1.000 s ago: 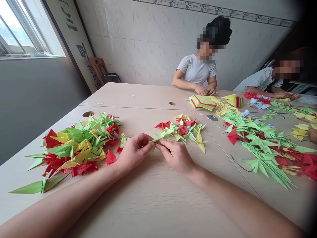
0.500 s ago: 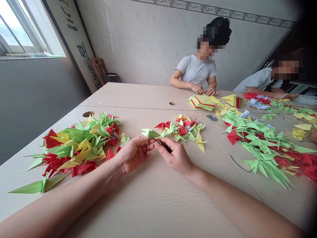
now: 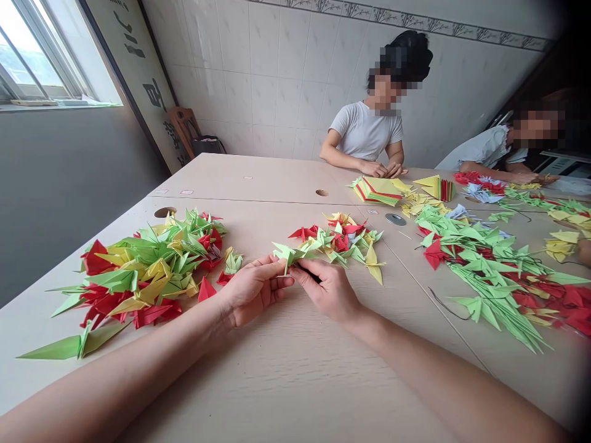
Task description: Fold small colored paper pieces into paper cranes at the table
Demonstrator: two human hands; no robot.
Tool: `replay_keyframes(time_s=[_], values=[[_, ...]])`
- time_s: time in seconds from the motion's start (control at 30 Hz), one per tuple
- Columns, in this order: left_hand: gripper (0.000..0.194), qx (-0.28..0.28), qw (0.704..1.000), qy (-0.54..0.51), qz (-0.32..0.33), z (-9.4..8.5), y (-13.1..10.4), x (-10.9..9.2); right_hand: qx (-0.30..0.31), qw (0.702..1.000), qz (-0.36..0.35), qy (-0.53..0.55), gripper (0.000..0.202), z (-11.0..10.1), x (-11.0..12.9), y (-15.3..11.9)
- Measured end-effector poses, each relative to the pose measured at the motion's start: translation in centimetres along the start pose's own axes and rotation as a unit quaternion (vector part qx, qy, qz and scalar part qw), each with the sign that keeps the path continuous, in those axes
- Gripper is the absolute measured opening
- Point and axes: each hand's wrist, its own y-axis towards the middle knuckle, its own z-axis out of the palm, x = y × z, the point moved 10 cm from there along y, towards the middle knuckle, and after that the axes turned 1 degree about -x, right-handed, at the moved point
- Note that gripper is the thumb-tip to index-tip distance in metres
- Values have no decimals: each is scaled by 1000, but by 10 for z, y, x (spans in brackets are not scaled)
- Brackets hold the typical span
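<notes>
Above the table, a light-green paper crane [image 3: 286, 253] is pinched between the thumb and fingers of my left hand [image 3: 259, 284]. My right hand [image 3: 325, 286] is closed at the crane's right side, its thumb and forefinger at the folded paper. Something dark shows inside the right hand's curled fingers, too hidden to name. Just behind the hands lies a small pile of red, green and yellow paper cranes [image 3: 344, 237]. Left of my left hand is a bigger heap of folded cranes [image 3: 152, 264], with one long green crane [image 3: 69, 346] at its near edge.
Strung cranes [image 3: 489, 277] spread over the right of the table [image 3: 277, 381], a dark thread [image 3: 447, 304] beside them. Stacks of coloured paper [image 3: 376, 189] lie before a co-worker in white [image 3: 367, 129]. Another person [image 3: 484, 147] sits farther right. The table has cable holes [image 3: 165, 212].
The green crane has turned between my fingers, and its pointed parts now stand differently. My left thumb has come over onto it. My right hand has barely moved.
</notes>
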Motion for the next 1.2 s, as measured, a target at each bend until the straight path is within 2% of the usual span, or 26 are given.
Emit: replay_keyframes(time_s=[0.67,0.83,0.9,0.97,1.1,1.2], values=[[8,-13,1000,21,5,-2,-1,0,5,1000,-13,-18,21,0,0,1],[11,-31,993,91,70,-3,-2,-13,-32,998,35,37,14,-8,-12,1],[15,-39,984,138,100,-2,-3,-19,-62,992,79,81,19,-14,-24,1],[17,-41,976,178,122,0,-4,-22,-66,986,104,113,22,-13,-31,1],[17,-30,963,213,162,3,-5,-25,-9,992,71,103,14,0,-23,3],[20,-13,954,239,182,7,-5,-25,-21,996,51,75,23,-4,-20,4]])
